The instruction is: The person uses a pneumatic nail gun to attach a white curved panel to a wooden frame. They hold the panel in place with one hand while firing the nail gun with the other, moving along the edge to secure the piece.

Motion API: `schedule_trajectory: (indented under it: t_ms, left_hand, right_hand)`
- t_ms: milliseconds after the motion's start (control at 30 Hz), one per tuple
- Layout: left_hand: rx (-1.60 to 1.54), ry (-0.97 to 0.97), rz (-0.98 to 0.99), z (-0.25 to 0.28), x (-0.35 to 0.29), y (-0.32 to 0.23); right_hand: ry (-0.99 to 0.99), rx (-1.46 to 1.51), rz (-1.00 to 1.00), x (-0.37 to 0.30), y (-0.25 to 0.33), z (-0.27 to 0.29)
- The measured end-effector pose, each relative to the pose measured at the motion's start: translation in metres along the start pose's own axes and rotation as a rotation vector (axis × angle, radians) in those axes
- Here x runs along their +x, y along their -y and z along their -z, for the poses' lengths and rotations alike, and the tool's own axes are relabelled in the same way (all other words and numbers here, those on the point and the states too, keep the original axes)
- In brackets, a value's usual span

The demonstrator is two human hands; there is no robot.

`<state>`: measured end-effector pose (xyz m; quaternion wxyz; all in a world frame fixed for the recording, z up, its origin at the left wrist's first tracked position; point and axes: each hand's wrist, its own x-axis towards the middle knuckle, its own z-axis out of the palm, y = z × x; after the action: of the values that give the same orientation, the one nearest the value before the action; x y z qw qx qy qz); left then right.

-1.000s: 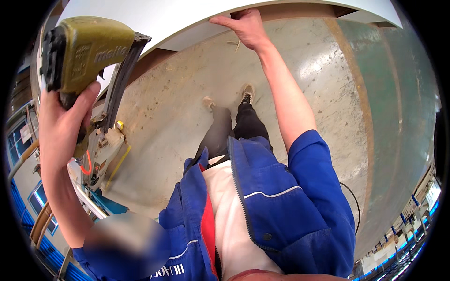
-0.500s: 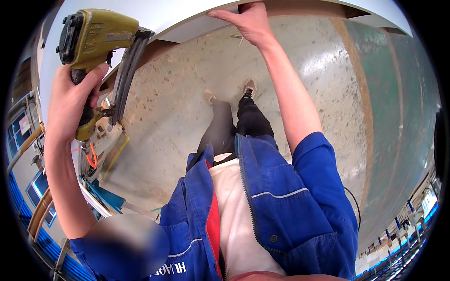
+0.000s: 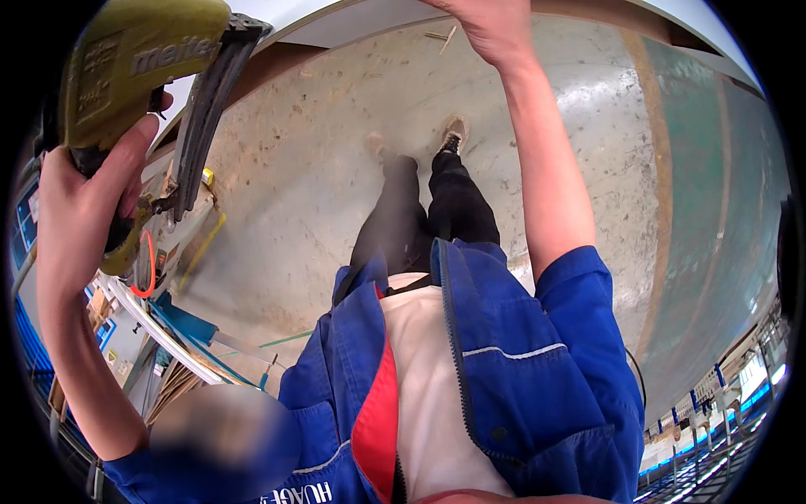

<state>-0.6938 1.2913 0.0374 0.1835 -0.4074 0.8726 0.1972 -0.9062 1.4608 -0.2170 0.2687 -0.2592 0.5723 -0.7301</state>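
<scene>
A yellow-green pneumatic nail gun fills the upper left, partly cut off by the picture's edge. My left hand is wrapped around its dark grip, with fingers near the trigger. The long dark magazine slants down along its right side. At the top, my right hand is at the edge of a white panel, with the thumb reaching left along it. The ends of its other fingers lie beyond the upper edge.
An orange-red hose hangs below the gun. Thin wooden strips lie on the worn floor near the panel. A blue and white frame stands at lower left. Racks line the lower right.
The nail gun and my left hand have shifted up and left and look larger. The panel edge and my right hand sit higher in the picture, and the right hand is slightly farther right.
</scene>
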Motion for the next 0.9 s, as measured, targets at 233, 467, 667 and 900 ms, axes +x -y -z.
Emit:
schedule_trajectory:
  t_ms: [233, 467, 667, 900]
  left_hand:
    - [0.107, -0.007, 0.048, 0.003, 0.001, 0.014]
    - [0.129, 0.011, 0.037, 0.004, 0.002, 0.022]
    - [0.022, -0.029, 0.077, 0.002, -0.001, 0.008]
    - [-0.168, -0.08, -0.085, 0.006, -0.003, -0.021]
  right_hand:
    - [-0.014, 0.112, 0.099, -0.001, 0.0, -0.006]
    - [0.002, 0.063, 0.062, -0.004, 0.001, -0.004]
    - [0.008, 0.068, 0.115, 0.0, 0.001, -0.005]
    - [-0.053, 0.052, 0.055, -0.004, 0.001, 0.005]
